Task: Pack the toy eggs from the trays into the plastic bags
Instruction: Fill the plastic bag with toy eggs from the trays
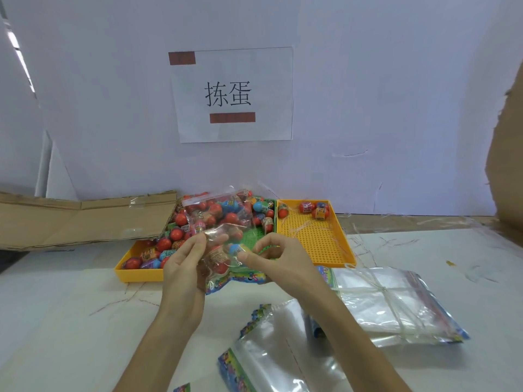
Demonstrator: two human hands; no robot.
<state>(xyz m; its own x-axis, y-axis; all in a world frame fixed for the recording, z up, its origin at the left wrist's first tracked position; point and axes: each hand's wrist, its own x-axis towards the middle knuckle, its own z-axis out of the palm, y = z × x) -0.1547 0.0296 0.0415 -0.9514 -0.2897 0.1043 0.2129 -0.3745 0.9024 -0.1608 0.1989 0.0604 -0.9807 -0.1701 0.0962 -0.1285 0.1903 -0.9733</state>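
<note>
The left hand (pixel 181 264) has its grip clamped on a clear plastic bag (pixel 216 250) while the right hand (pixel 278 257) pinches a blue-topped toy egg (pixel 236 248) at its mouth.

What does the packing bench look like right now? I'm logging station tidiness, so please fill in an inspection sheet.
Surface: pale table with thin scratch-like marks.
Job's things: left yellow tray heaped with toy eggs; right yellow tray nearly empty, a few eggs at its far end; clear bag holding eggs, held up over the trays; tied bundle of empty bags on the right; loose empty bags near the front.
Clutter: flattened cardboard on the left; plastic strips by the right tray.
Hands: left hand and right hand both pinch the bag.
Cables: nothing seen.
Surroundings: white wall with a paper sign; cardboard at right edge.
</note>
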